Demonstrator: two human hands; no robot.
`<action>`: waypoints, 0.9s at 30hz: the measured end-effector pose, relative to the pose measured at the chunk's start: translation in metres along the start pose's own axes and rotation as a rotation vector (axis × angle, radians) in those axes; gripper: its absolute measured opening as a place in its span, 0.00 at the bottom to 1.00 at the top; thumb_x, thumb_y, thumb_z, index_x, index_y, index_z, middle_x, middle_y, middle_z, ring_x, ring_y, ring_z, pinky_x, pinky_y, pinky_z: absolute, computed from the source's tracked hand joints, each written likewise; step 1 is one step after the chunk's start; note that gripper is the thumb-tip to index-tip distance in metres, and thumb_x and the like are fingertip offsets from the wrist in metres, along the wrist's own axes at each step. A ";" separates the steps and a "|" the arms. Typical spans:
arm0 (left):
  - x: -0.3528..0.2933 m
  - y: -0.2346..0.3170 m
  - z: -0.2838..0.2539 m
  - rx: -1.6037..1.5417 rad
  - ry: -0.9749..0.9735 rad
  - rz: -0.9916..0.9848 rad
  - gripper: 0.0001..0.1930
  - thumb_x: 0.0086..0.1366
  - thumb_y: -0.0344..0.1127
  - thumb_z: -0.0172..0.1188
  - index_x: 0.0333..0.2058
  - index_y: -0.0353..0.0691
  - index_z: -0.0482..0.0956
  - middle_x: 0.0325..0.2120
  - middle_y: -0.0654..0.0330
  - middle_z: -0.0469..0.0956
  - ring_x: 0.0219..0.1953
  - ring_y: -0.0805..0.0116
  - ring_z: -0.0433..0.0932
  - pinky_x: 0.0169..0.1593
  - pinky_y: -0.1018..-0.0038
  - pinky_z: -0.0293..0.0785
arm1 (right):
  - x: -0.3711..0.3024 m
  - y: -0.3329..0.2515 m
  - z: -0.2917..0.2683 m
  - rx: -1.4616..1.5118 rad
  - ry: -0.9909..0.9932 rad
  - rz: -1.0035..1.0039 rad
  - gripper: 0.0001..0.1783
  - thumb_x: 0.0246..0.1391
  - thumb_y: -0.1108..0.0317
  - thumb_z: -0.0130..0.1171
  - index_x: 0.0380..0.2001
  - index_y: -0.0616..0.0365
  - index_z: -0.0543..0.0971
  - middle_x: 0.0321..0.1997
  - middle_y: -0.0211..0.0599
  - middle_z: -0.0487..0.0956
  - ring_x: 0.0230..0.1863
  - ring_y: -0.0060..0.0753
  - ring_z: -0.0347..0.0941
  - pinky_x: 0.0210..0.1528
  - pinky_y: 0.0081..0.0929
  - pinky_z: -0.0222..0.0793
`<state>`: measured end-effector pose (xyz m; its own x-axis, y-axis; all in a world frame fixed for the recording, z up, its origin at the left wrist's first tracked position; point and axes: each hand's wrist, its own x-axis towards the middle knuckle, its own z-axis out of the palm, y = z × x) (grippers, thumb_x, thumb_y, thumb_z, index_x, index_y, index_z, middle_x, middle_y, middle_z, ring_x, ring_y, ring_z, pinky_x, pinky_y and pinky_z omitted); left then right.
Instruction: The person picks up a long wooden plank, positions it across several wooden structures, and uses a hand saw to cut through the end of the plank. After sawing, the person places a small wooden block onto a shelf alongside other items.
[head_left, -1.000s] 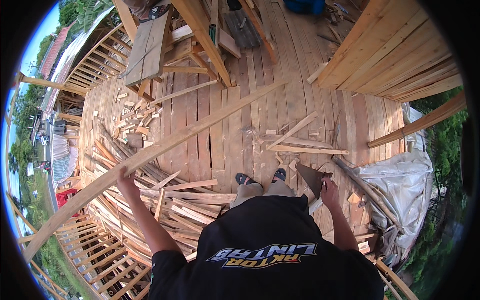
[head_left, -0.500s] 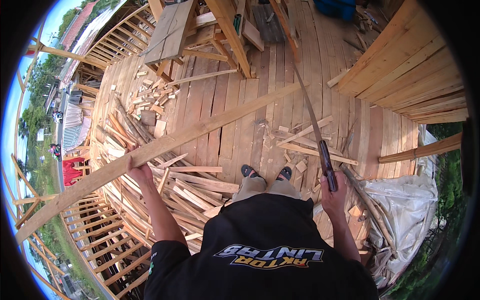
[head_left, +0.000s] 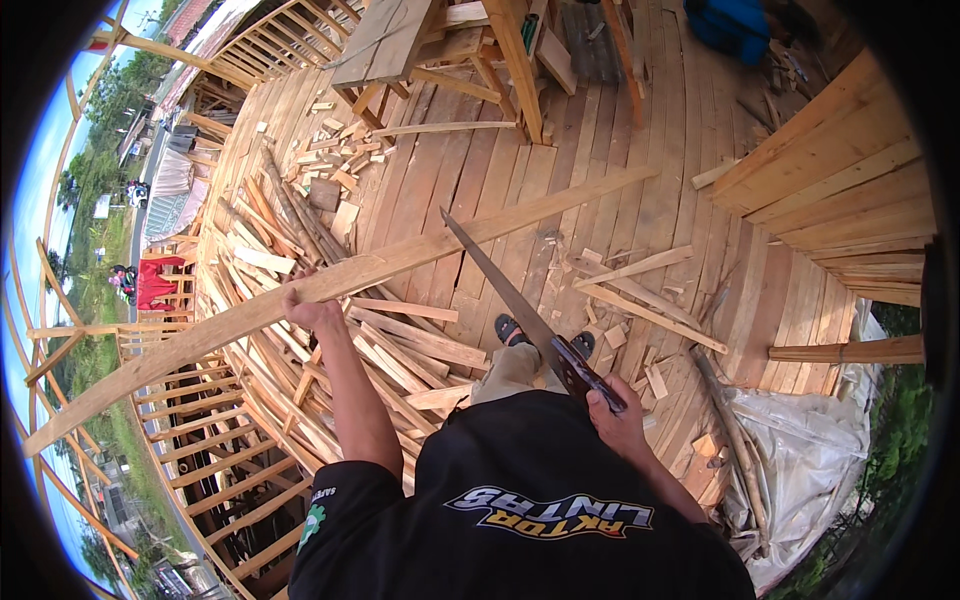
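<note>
Pale timber: the long plank (head_left: 400,265) runs from lower left to upper right of the frame, left hand (head_left: 310,312) gripping it mid-length. Right hand (head_left: 615,420) clasps the handsaw (head_left: 520,315), its blade apparently crossing the plank.

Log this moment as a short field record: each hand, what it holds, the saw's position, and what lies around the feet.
left hand: grips the long plank from below, holding it up off the floor
right hand: closed on the handsaw handle
saw blade: points up and away, its tip crossing the plank
stance: standing on a plank floor
around feet: wood offcuts, loose slats
right side: white plastic sheet
</note>
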<state>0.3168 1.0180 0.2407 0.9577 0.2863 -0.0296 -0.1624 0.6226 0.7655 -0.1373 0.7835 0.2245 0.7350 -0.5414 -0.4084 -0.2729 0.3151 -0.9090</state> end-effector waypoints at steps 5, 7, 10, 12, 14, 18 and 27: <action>-0.012 0.001 -0.004 -0.006 0.058 -0.002 0.15 0.53 0.33 0.41 0.40 0.36 0.65 0.28 0.53 0.70 0.33 0.56 0.71 0.44 0.58 0.72 | -0.003 -0.016 0.003 0.159 -0.021 0.066 0.18 0.58 0.58 0.57 0.22 0.58 0.66 0.15 0.23 0.64 0.18 0.13 0.58 0.19 0.18 0.54; -0.015 0.002 -0.009 -0.011 0.070 -0.007 0.14 0.53 0.33 0.40 0.39 0.36 0.65 0.28 0.53 0.70 0.32 0.56 0.70 0.43 0.58 0.71 | -0.003 -0.013 0.001 0.194 -0.037 0.067 0.18 0.59 0.58 0.56 0.22 0.57 0.65 0.15 0.22 0.65 0.17 0.12 0.59 0.18 0.17 0.55; -0.019 0.000 -0.010 -0.020 0.064 -0.005 0.14 0.53 0.32 0.40 0.39 0.36 0.65 0.27 0.53 0.70 0.31 0.57 0.70 0.42 0.57 0.71 | -0.003 -0.008 -0.004 0.158 -0.049 0.052 0.18 0.59 0.58 0.56 0.23 0.57 0.66 0.15 0.22 0.65 0.17 0.12 0.59 0.18 0.16 0.55; -0.024 0.000 -0.008 0.008 0.080 0.012 0.14 0.53 0.32 0.40 0.39 0.36 0.64 0.27 0.53 0.70 0.31 0.57 0.70 0.43 0.57 0.71 | -0.004 -0.005 -0.005 0.127 -0.055 0.051 0.18 0.59 0.58 0.56 0.23 0.57 0.66 0.15 0.22 0.65 0.17 0.12 0.59 0.18 0.16 0.55; -0.019 0.001 -0.016 0.013 0.064 0.014 0.15 0.53 0.32 0.40 0.40 0.36 0.65 0.27 0.53 0.70 0.31 0.56 0.70 0.43 0.57 0.71 | -0.005 -0.003 -0.005 0.122 -0.058 0.056 0.18 0.59 0.58 0.56 0.23 0.57 0.66 0.15 0.22 0.65 0.17 0.12 0.59 0.18 0.16 0.55; -0.012 0.006 -0.029 0.074 0.112 0.047 0.17 0.54 0.32 0.41 0.42 0.34 0.65 0.29 0.52 0.70 0.33 0.56 0.72 0.44 0.57 0.72 | -0.007 -0.003 -0.008 0.152 -0.041 0.089 0.18 0.59 0.57 0.56 0.23 0.57 0.66 0.16 0.22 0.65 0.17 0.12 0.59 0.18 0.16 0.56; 0.000 0.009 -0.047 0.068 0.062 0.002 0.16 0.52 0.32 0.43 0.41 0.33 0.65 0.31 0.53 0.69 0.33 0.56 0.71 0.44 0.59 0.72 | 0.008 -0.004 -0.005 0.077 -0.049 0.093 0.19 0.59 0.56 0.56 0.21 0.57 0.66 0.15 0.23 0.64 0.17 0.13 0.59 0.19 0.17 0.56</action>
<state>0.3041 1.0578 0.2172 0.9405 0.3332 -0.0660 -0.1460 0.5719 0.8073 -0.1336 0.7740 0.2241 0.7389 -0.4688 -0.4840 -0.2942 0.4217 -0.8576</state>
